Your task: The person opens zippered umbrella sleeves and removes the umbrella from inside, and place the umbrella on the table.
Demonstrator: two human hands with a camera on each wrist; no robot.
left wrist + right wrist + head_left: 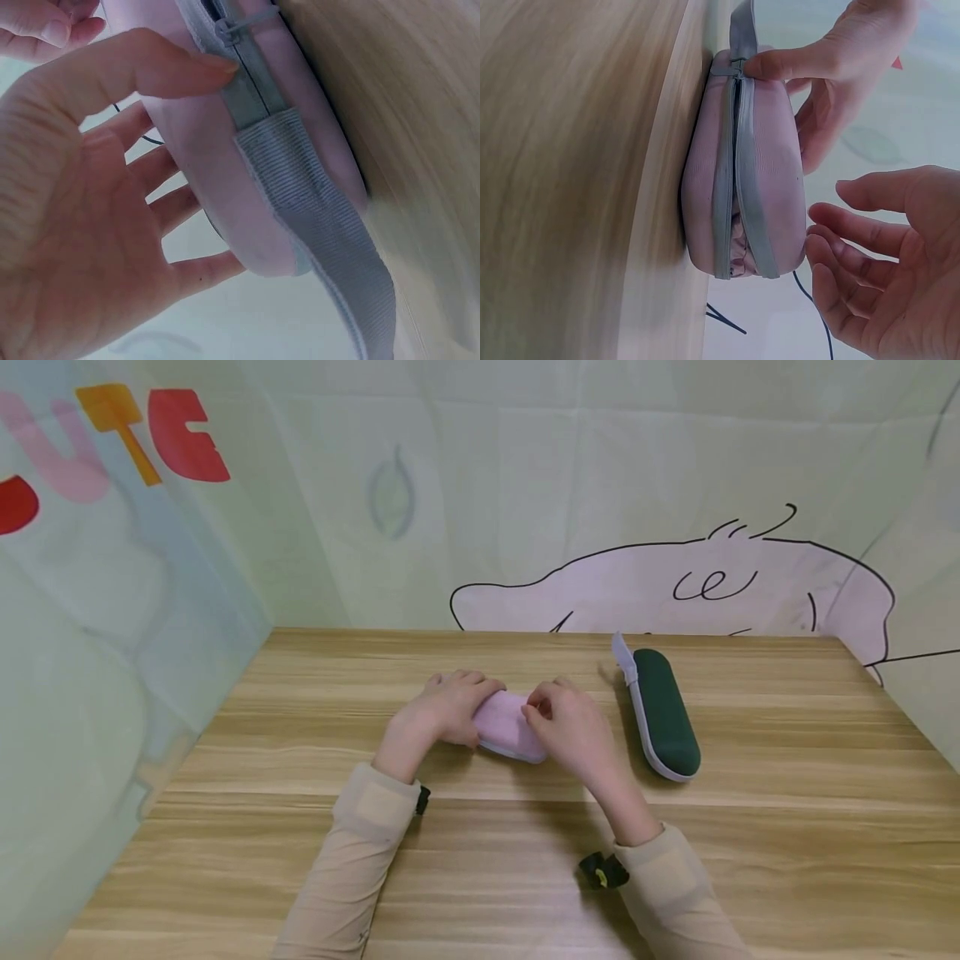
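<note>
A pink zippered case (510, 725) lies on the wooden table between the two hands. My left hand (453, 702) grips its strap end, the thumb (187, 73) on the side by the zipper and the fingers over the lid. The zipper pull (736, 69) sits at that end, beside a grey strap (311, 195). Along the side the zipper is parted, and pink lining (739, 247) shows in the gap. At the other end, my right hand (573, 727) has loosely bent fingers with tips at the lid; its thumb stands apart in the right wrist view.
A dark green zippered case (666, 714) with a pale grey strap (623, 656) lies to the right of my right hand. Behind the table (480, 860) hangs a printed cloth (525, 468), which also covers the left side.
</note>
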